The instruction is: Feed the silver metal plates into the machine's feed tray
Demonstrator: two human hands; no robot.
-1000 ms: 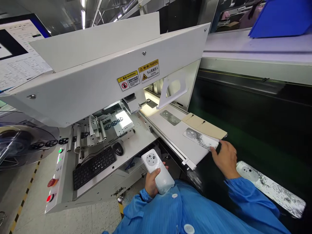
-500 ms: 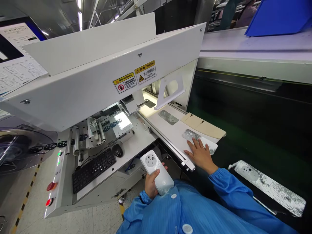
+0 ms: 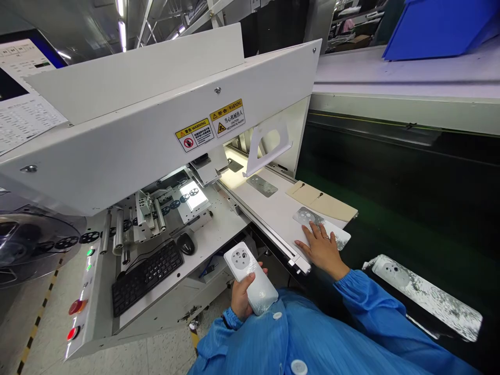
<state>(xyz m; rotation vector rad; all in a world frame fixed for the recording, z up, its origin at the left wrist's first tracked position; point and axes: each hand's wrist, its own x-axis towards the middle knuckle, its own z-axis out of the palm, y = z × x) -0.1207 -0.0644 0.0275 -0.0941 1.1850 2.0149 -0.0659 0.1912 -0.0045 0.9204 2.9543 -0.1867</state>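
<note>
My left hand [image 3: 242,296] is closed around a white phone back cover [image 3: 255,284] with a round camera area of several holes, held upright in front of my blue smock. My right hand [image 3: 322,250] lies palm down, fingers spread, with its fingertips on a second phone back cover [image 3: 336,235]. That cover has a silvery, mottled surface and rests near the end of the white conveyor [image 3: 269,213]. Farther up the conveyor lies a grey phone back cover [image 3: 262,185], and another [image 3: 235,165] sits in the lit area under the machine.
The white machine [image 3: 156,114] spans the left, with a keyboard [image 3: 146,276] and mouse [image 3: 186,243] on its ledge. A cream board [image 3: 322,202] borders the conveyor. Another cover [image 3: 429,297] lies on the dark belt [image 3: 390,192] at right. A blue bin [image 3: 437,31] stands above.
The view has shifted slightly. Relative to the conveyor, my right hand and the cover under it have moved a little rightward. The strip of black rings has advanced. My left hand keeps its hold.
</note>
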